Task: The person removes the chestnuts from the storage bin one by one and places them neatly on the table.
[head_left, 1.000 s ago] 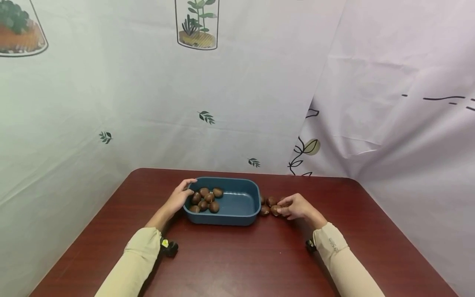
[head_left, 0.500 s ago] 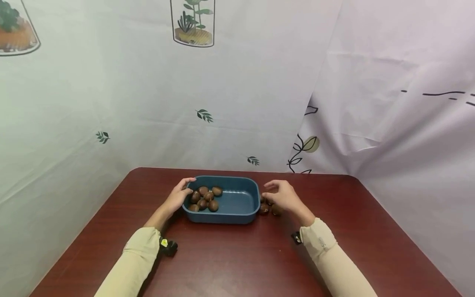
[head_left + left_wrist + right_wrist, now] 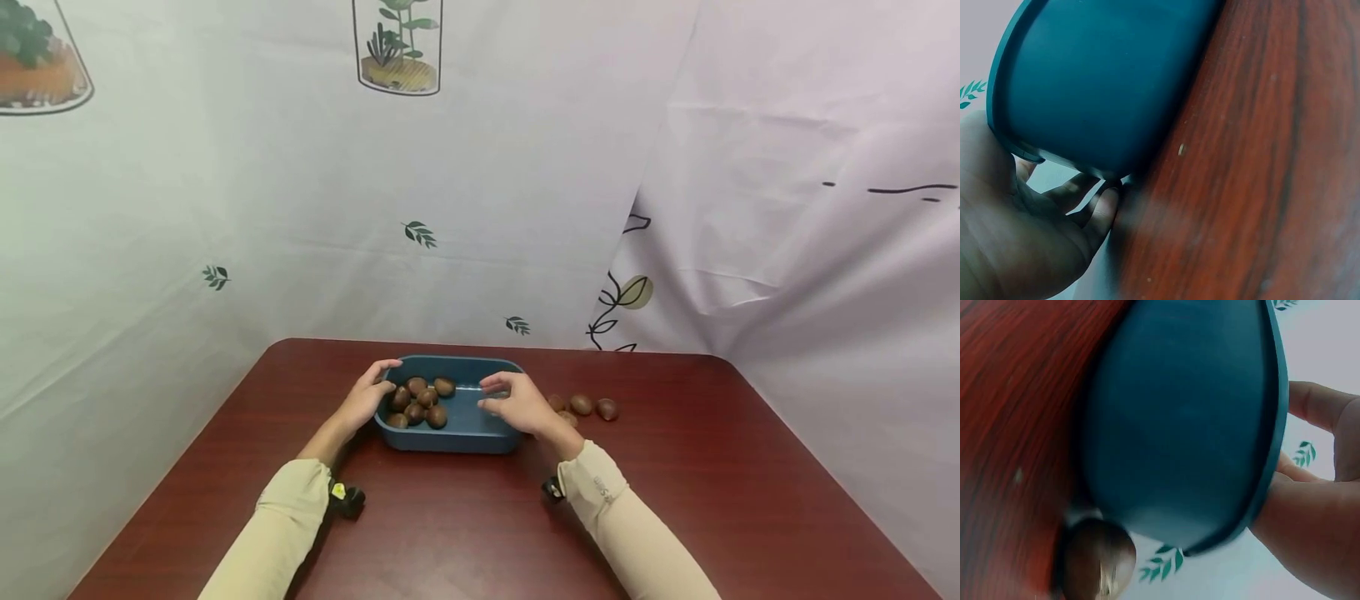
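Note:
My left hand grips the left end of a blue plastic bin, thumb over the rim. In the left wrist view, its fingers lie against the outside of the bin's end wall. Several shiny brown, egg-shaped, chestnut-like nuts sit in the bin's left half. My right hand reaches over the bin's right end, fingers and thumb apart, nothing showing between them; its fingertips are hidden behind the rim in the right wrist view. More of these nuts lie on the table right of the bin.
A dark red wooden table carries everything. One nut lies close by the bin's outer wall in the right wrist view. Behind stands a pale curtain printed with leaves. A black wrist camera shows on the left wrist.
My right hand leaves the loose nuts on the table and moves left over the bin's right end, uncovering nuts farther right. My left hand stays on the bin.

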`<state>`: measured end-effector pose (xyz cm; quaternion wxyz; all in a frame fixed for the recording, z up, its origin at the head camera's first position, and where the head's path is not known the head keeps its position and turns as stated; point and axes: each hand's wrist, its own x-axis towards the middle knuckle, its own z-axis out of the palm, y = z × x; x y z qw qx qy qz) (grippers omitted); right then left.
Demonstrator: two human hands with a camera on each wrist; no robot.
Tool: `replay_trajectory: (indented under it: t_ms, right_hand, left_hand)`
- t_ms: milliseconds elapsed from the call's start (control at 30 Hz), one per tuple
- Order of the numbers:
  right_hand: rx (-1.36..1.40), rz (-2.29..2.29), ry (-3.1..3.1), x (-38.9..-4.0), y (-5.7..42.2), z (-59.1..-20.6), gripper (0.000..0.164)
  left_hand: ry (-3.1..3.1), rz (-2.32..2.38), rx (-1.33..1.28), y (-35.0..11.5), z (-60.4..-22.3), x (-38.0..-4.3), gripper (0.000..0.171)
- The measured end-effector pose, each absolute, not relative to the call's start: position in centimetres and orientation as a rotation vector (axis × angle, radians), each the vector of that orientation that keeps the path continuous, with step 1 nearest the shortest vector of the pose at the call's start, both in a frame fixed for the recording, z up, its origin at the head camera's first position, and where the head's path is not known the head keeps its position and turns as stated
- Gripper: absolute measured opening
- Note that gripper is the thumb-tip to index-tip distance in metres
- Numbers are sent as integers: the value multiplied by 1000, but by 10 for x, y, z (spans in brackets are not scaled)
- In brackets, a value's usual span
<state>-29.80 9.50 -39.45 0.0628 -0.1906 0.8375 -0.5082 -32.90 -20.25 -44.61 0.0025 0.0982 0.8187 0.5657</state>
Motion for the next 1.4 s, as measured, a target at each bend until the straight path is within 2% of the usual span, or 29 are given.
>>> replay_trajectory:
  t_ms: [300,700,1067,1400]
  right_hand:
    - [-556,-1393,2465,-307,73,-401,45]
    - [-557,-1315,2308,-322,54,-416,47]
    - [-879,-1077,2332,-326,44,-417,35]
    - [-966,-1034,2264,-328,45,-418,27]
  left_hand:
    - [2572,1768,302,-202,-445,-329,43]
    - [2557,1778,305,-196,-449,-329,42]
    - [2567,1778,297,-197,-443,-325,43]
    - [2586,1759,283,-197,-445,-328,42]
